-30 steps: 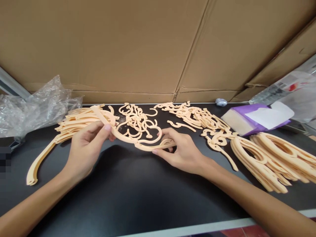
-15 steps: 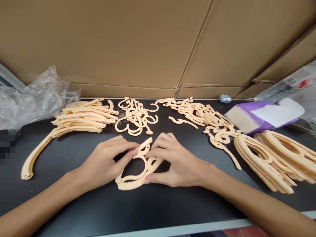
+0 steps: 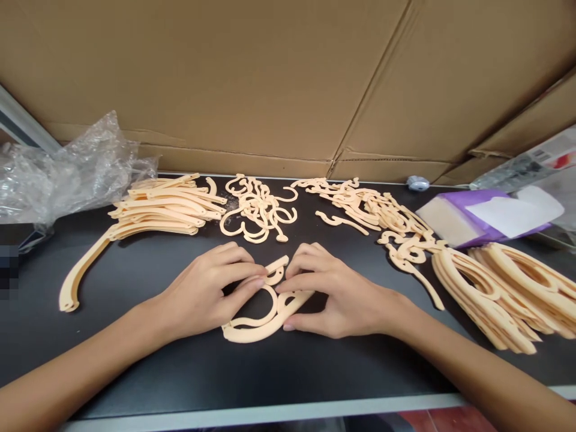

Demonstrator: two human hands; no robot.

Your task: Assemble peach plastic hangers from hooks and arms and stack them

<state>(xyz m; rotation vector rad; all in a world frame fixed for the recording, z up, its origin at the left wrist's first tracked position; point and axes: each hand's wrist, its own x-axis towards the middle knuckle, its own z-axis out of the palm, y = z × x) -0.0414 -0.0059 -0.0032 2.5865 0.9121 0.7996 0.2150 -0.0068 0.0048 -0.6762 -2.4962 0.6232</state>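
My left hand (image 3: 204, 294) and right hand (image 3: 335, 291) rest on the black tabletop (image 3: 180, 366), both pressing on one peach hanger piece (image 3: 263, 315) that lies flat at the centre between them. Left fingers are curled, tips pinching the curved hook part at the top of the piece. Right fingers are bent and spread over its right side, thumb along the lower edge; neither hand is closed into a fist.

Against half a second ago: little change. The hands hold much the same grip, the piece has stayed down on the table. A second ago it was held up in the air, stretched out between both hands; now it is folded and flat.

Round about, from the piece: stack of long curved arms (image 3: 162, 210) at 10 o'clock, loose small hooks (image 3: 258, 210) at 12, a scattered pile of hook pieces (image 3: 373, 210) at 1, a stack of finished hangers (image 3: 499, 288) at 3. Crumpled clear plastic (image 3: 67, 174) far left, purple packet (image 3: 477, 213) at 2, cardboard wall (image 3: 270, 78) behind.
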